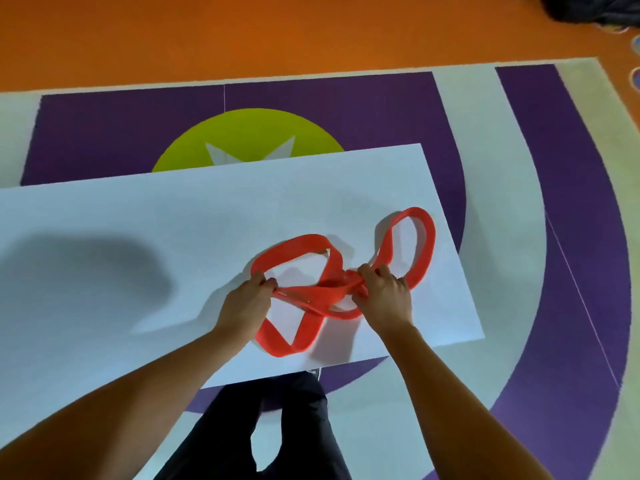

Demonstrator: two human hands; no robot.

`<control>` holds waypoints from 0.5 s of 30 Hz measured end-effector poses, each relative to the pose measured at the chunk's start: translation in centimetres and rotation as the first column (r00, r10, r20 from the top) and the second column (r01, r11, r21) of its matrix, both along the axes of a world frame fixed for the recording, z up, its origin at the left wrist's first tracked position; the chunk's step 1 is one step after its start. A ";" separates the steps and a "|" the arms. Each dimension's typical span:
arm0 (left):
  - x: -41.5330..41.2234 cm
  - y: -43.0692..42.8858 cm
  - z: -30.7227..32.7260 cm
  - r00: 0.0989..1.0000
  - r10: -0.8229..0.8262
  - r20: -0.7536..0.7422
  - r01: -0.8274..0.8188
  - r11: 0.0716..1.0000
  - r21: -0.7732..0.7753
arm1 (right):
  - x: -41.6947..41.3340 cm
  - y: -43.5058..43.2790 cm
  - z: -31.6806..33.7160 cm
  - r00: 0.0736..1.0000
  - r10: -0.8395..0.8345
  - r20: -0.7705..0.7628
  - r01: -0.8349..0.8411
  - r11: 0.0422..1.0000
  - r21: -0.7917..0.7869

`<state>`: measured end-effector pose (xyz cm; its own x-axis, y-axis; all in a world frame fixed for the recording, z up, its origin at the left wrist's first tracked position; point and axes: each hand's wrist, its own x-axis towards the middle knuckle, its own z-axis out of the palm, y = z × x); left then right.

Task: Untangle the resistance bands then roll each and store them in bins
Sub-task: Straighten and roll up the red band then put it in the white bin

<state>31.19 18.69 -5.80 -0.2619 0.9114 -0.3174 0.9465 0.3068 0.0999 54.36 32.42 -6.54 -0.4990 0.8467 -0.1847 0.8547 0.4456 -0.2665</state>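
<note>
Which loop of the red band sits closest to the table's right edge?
On the red band, the far loop beyond the right hand; the other two lie nearer the left hand.

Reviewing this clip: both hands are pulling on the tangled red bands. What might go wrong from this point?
1. The left hand and right hand stretch a strand of the red bands taut between them; pulling apart may tighten the knot, or the strand may snap back if a grip slips.
2. A loop lies near the right edge of the white table and could slide off.
</note>
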 end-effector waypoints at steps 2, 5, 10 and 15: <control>0.4 -1.6 0.7 0.997 0.062 0.042 -0.063 0.997 0.041 | -0.2 -1.5 0.6 0.998 -0.038 -0.059 0.038 0.999 -0.010; 0.8 -4.4 2.1 0.971 0.190 0.148 -0.211 0.967 0.142 | -1.8 -3.5 2.0 0.989 -0.062 -0.136 0.062 0.998 -0.005; -0.3 -6.9 5.1 0.888 0.374 0.269 -0.439 0.865 0.244 | -6.4 -3.6 4.8 0.982 0.015 -0.186 -0.004 0.998 0.059; -2.8 -12.1 7.1 0.813 0.521 0.259 -0.581 0.751 0.314 | -12.1 -6.3 7.8 0.960 0.139 -0.242 -0.119 0.988 0.097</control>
